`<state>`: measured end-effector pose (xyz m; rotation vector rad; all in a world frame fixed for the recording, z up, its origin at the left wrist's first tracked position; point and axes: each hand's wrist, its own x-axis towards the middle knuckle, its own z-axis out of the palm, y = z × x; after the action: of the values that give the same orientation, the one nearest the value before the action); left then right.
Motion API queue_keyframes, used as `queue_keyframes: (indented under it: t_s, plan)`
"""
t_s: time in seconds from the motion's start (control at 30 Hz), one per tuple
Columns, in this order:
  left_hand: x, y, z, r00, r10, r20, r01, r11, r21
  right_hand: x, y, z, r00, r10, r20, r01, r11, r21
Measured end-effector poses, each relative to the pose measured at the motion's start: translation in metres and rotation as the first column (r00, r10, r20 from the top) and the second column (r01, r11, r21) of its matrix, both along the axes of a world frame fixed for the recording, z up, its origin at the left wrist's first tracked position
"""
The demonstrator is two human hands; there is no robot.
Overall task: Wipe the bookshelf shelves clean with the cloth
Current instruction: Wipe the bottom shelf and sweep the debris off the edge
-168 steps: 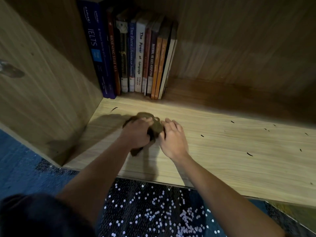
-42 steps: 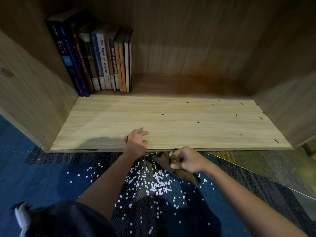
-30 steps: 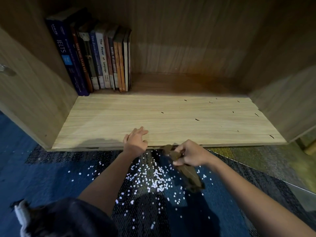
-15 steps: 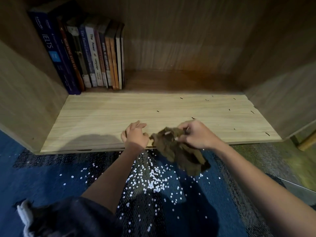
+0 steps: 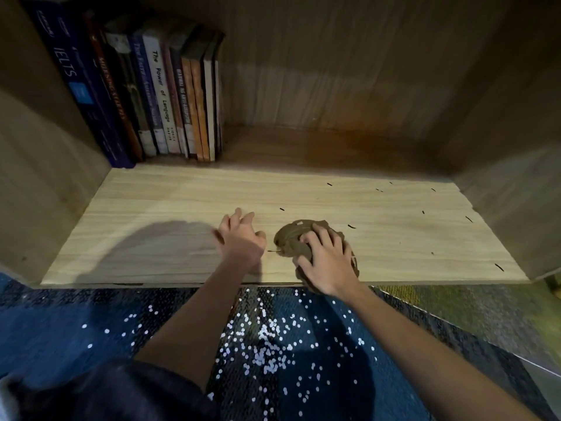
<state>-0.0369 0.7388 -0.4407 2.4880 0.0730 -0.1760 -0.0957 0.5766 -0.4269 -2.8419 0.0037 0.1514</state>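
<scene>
Several dark specks (image 5: pixel 351 226) dot the shelf (image 5: pixel 151 208) rightward; the right hand (image 5: pixel 326 262) clutches the bunched cloth (image 5: pixel 288 241) near the front edge (left hand (image 5: pixel 239 235) flat, relaxed) and should sweep there firmly.

The shelf board (image 5: pixel 151 214) looks like pale wood-grain laminate, smooth and matt, flecked with small dark marks. The back panel (image 5: pixel 334 80) behind it has the same grained wood look, but darker and duller. On the board the cloth (image 5: pixel 291 238) is crumpled brown fabric, matt and rough-looking, the books (image 5: pixel 161 95) at the board's back left show paper spines, and the rug (image 5: pixel 76 329) in front is blue, coarse and woven, strewn with white specks (image 5: pixel 267 357).
</scene>
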Motion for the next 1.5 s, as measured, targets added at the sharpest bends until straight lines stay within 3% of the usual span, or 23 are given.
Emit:
queue_keyframes:
  t_s: [0.13,0.23,0.37,0.5,0.63,0.7,0.83,1.0,1.1,1.17,1.27,1.4,1.5]
  plan:
    - [0.002,0.002,-0.007,0.989,-0.067,-0.130,0.062,0.997,-0.042,0.034,0.000,-0.010,0.973,-0.145,0.181,0.129,0.987,0.099]
    - [0.006,0.005,-0.003,0.980,-0.076,-0.182,0.064,0.995,-0.073,0.075,0.005,-0.011,0.972,-0.142,0.188,0.121,0.985,0.121]
    - [0.008,0.007,0.000,0.962,-0.109,-0.249,0.105,0.994,-0.032,0.105,0.025,-0.004,0.985,0.076,0.156,-0.086,0.995,0.057]
    - [0.008,0.006,0.001,0.955,-0.119,-0.271,0.126,0.992,0.007,0.072,0.003,-0.006,0.933,0.306,0.191,-0.320,0.946,0.045]
    - [0.008,0.006,0.003,0.948,-0.134,-0.288,0.142,0.990,0.008,0.101,-0.013,0.000,0.975,0.101,0.198,-0.106,0.994,0.015]
    - [0.007,0.005,0.003,0.949,-0.132,-0.285,0.142,0.990,0.014,0.101,0.001,0.001,0.977,0.108,0.182,-0.113,0.993,0.018]
    - [0.007,0.005,0.003,0.950,-0.122,-0.286,0.134,0.991,0.024,0.059,0.005,-0.008,0.939,0.285,0.195,-0.298,0.954,0.040]
    - [0.007,0.006,0.004,0.951,-0.133,-0.280,0.136,0.991,-0.010,0.112,-0.006,0.004,0.984,0.116,0.135,-0.108,0.992,-0.072]
    - [0.005,0.008,0.007,0.966,-0.104,-0.236,0.082,0.992,-0.101,0.093,0.012,0.002,0.979,0.173,0.105,-0.175,0.985,0.011]
    - [0.004,0.012,0.008,0.985,-0.016,-0.174,-0.037,0.955,-0.295,0.062,0.020,-0.001,0.956,0.263,0.131,-0.275,0.958,0.083]
    - [-0.008,0.020,0.007,0.982,0.073,-0.175,-0.171,0.742,-0.648,0.018,0.021,-0.002,0.909,0.398,0.124,-0.412,0.902,0.128]
    - [-0.041,0.012,0.016,0.989,0.008,-0.147,-0.107,0.726,-0.680,-0.033,0.008,-0.002,0.871,0.488,0.052,-0.485,0.842,0.236]
    - [-0.066,0.001,0.013,0.994,-0.026,-0.108,-0.052,0.750,-0.659,-0.050,-0.012,-0.002,0.914,0.402,0.054,-0.393,0.846,0.361]
